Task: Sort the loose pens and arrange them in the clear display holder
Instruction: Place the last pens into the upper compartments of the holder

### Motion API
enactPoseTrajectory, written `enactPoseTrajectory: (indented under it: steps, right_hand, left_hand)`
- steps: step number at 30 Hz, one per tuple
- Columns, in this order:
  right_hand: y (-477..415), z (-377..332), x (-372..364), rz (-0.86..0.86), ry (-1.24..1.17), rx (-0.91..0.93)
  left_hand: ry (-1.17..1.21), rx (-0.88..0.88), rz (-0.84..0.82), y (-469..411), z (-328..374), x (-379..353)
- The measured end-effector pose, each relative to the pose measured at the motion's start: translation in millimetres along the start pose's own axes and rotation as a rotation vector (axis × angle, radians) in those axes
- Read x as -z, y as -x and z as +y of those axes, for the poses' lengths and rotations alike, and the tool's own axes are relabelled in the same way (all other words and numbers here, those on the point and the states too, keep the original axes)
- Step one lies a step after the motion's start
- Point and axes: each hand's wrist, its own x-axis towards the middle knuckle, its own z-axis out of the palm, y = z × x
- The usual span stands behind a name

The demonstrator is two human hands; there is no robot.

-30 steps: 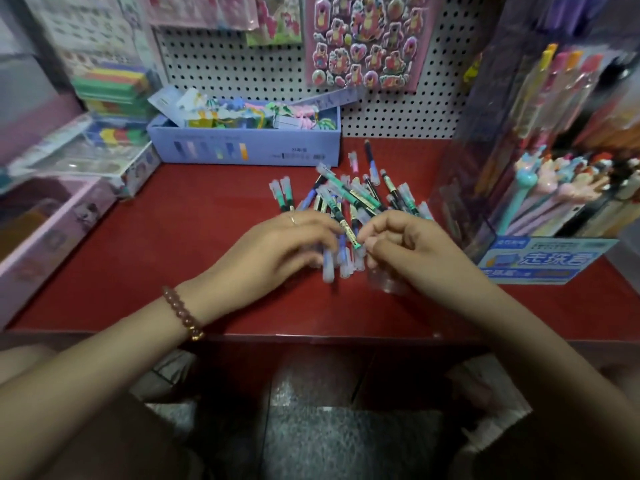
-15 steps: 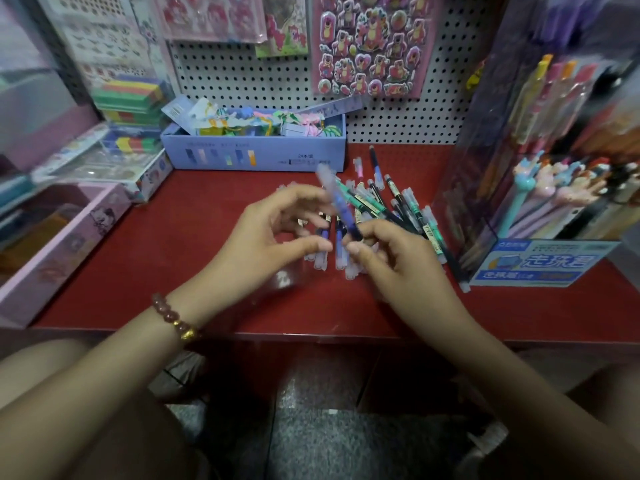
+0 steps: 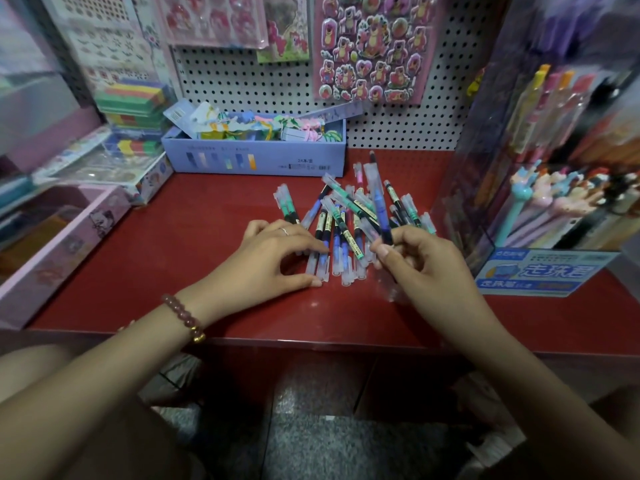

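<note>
Loose pens (image 3: 358,206) with clear caps and blue, green or black barrels lie piled on the red shelf (image 3: 166,258). A few blue pens (image 3: 334,252) lie side by side at the pile's near edge. My left hand (image 3: 273,261) rests on the shelf with its forefinger and thumb tips touching those blue pens. My right hand (image 3: 426,268) pinches one blue pen (image 3: 381,209) and holds it tilted up over the pile's right side. The clear display holder (image 3: 465,188) stands to the right, full of pens, with a blue label (image 3: 540,271) on its front.
A lavender box (image 3: 256,159) of small items stands behind the pile against the white pegboard (image 3: 391,112). A pink box (image 3: 55,244) and stacked packs sit at the left. Sticker sheets (image 3: 370,46) hang above. The shelf's front edge (image 3: 311,342) runs below my wrists.
My right hand has carried the blue pen to the right and tipped it more upright. My left hand, raised and spread half a second ago, has come down onto the blue pens.
</note>
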Motion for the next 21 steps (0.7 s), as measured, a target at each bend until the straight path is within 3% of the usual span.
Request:
enactPoseTrajectory:
  steps: [7,12,17,21]
  right_hand:
    - [6,2,2,-0.044,-0.017,-0.018]
    - [7,5,0,-0.057,0.004,-0.005]
    - [7,4,-1,-0.061,0.020,0.009]
    - [7,1,0,-0.065,-0.039,0.026]
  left_hand:
    - [-0.233,-0.142,-0.018,3,1,7]
    - [-0.164,-0.088,-0.013,5,3,4]
    - [-0.244,-0.096,0.165,5,1,4]
    - [0.037,0.126,0.327,4,1,14]
